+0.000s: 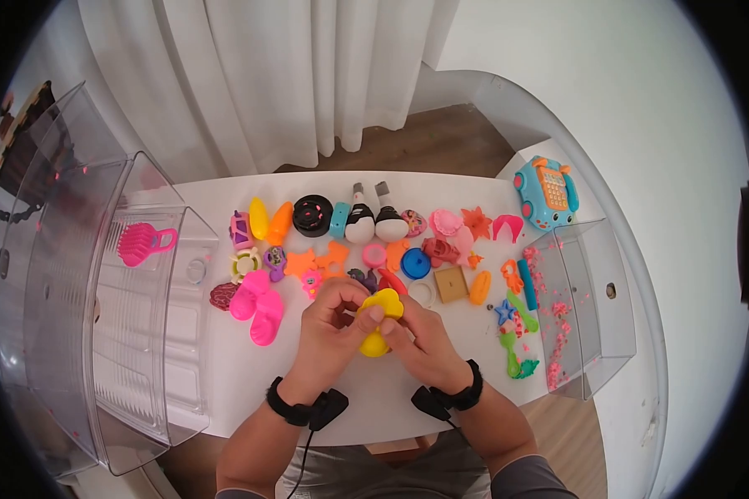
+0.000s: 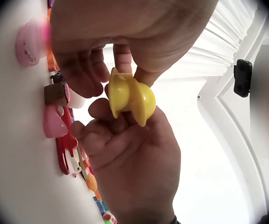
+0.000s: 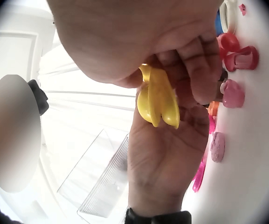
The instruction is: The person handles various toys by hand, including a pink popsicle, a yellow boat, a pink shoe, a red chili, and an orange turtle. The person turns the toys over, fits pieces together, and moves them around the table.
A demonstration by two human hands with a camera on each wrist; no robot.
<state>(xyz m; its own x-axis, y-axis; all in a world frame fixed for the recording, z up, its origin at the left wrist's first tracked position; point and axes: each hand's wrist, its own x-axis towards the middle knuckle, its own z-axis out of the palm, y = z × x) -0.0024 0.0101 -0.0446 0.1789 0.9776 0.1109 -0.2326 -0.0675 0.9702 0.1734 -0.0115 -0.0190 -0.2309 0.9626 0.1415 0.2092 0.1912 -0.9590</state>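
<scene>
Both hands hold a yellow toy piece (image 1: pixel 384 309) over the front middle of the white table. The left hand (image 1: pixel 334 326) pinches it from the left with thumb and fingers, and the right hand (image 1: pixel 427 343) grips it from the right. In the left wrist view the yellow piece (image 2: pixel 133 97) shows two rounded lobes side by side, partly folded together. The right wrist view shows the same yellow piece (image 3: pixel 157 100) between the two palms, its upper end hidden by fingers.
Many small toys lie across the table (image 1: pixel 349 416) beyond the hands, including a pink three-lobed piece (image 1: pixel 258 306) and a blue lid (image 1: pixel 415 264). Clear bins stand at left (image 1: pixel 133 349) and right (image 1: pixel 595 333). A toy phone (image 1: pixel 548 195) is at back right.
</scene>
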